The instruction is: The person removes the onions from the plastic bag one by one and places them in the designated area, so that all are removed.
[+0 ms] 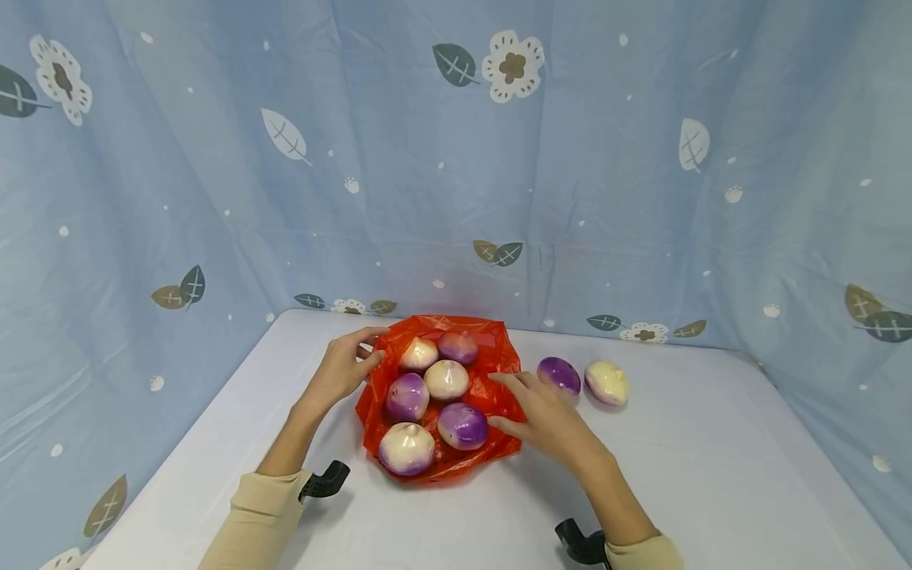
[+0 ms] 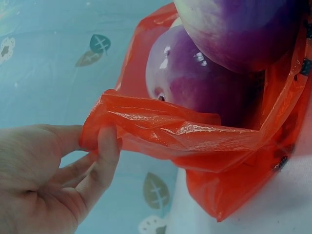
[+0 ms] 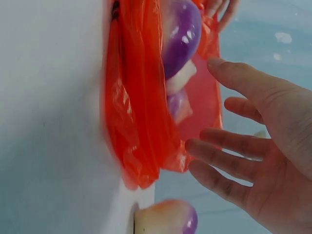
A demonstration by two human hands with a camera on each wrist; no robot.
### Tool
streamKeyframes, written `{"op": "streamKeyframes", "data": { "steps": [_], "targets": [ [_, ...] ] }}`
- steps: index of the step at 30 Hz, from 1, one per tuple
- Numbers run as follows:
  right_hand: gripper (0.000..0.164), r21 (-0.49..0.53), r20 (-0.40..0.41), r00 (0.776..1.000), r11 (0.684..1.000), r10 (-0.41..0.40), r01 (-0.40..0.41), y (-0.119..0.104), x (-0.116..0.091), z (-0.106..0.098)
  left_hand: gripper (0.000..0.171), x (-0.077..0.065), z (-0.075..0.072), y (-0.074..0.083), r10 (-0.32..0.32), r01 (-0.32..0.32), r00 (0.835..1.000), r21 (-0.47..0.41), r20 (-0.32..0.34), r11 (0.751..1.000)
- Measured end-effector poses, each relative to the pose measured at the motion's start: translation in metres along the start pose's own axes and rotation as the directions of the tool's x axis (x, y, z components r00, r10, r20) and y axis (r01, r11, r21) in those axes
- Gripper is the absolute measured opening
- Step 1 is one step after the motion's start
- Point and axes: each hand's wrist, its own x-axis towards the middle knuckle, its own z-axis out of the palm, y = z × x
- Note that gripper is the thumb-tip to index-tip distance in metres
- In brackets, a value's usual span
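Left hand (image 1: 343,370): pinching red plastic bag (image 1: 495,356) rim | inside: six round purple-white vegetables (image 1: 406,450) | right hand (image 1: 547,416): fingers apart, beside bag | two more (image 1: 559,376) near white tabletop's (image 1: 712,467) far edge

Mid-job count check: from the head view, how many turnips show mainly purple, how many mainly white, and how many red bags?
Mainly purple turnips: 4
Mainly white turnips: 4
Red bag: 1
Total: 9
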Motion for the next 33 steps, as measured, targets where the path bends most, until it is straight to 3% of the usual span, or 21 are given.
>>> {"op": "streamKeyframes", "data": {
  "steps": [21, 33],
  "targets": [
    [0.065, 0.068, 0.071, 0.997, 0.997, -0.026, 0.021, -0.015, 0.003, 0.015, 0.041, -0.002, 0.0, 0.001, -0.006, 0.006, 1.0, 0.006, 0.003, 1.0],
    [0.063, 0.081, 0.085, 0.991, 0.992, -0.103, 0.097, -0.023, 0.002, 0.023, 0.042, -0.002, 0.001, 0.002, -0.009, 0.009, 1.0, 0.002, 0.011, 1.0]
  ]
}}
